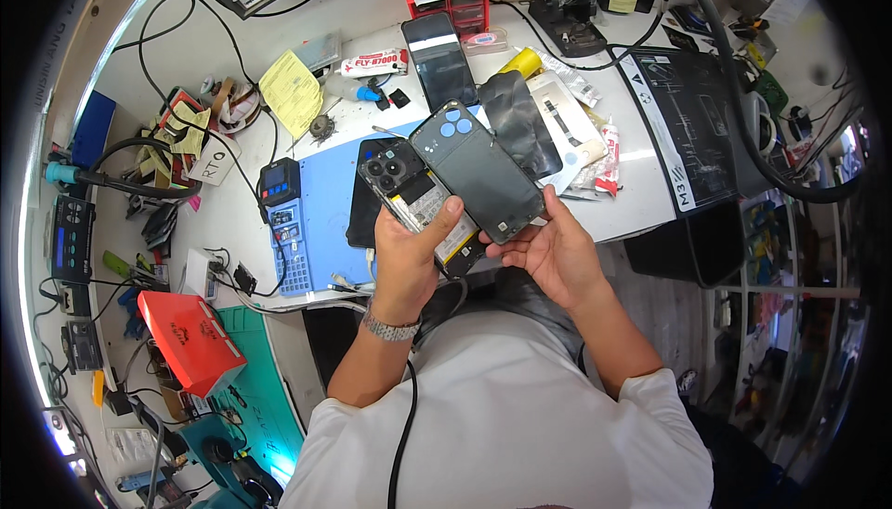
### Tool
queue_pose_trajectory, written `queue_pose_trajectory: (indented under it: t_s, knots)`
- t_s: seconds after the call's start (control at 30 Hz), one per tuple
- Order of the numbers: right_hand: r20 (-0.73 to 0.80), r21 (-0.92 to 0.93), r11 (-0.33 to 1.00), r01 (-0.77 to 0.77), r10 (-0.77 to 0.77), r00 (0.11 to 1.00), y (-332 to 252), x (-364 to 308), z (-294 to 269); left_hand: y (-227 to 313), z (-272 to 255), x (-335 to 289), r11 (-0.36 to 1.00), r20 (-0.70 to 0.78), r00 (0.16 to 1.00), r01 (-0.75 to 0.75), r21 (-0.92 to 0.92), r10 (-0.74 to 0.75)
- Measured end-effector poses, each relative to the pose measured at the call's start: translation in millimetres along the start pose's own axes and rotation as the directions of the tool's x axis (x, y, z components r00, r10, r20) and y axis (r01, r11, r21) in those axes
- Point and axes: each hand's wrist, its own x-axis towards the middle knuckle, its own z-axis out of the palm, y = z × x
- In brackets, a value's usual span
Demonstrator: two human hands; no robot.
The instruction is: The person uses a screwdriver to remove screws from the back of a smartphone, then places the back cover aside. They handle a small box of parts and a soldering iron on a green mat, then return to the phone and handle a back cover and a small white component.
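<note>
My left hand is closed round a smartphone with its back off. Its camera block, battery and inner boards lie bare, and my thumb presses on the battery side. In my right hand, the fingers pinch the lower corner of a dark phone back cover with round camera holes at its upper end. The cover is tilted and overlaps the right side of the opened phone, hiding part of it. Beneath them, a black phone lies on the blue work mat.
Behind my hands stand a dark phone, a glue tube and red drawers. To the right are a black pouch, a white box and a black mat. A blue handheld tester and a red box lie left.
</note>
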Motion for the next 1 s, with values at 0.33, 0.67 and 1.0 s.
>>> queue_pose_trajectory:
  t_s: [0.33,0.67,1.0]
  knots:
    - [-0.016,-0.24,0.971,0.009,-0.014,1.0,15,0,-13,-2,-4,-2,0.994,0.024,0.999,0.024,-0.105,-0.022]
    - [-0.027,-0.331,0.941,-0.077,0.072,0.997,16,-4,-16,-15,-28,-14,0.969,0.139,0.99,0.068,-0.239,-0.035]
    - [-0.013,-0.577,0.816,-0.018,0.013,1.0,20,-9,-11,-14,-34,-23,0.947,0.205,0.979,0.059,-0.315,0.008]
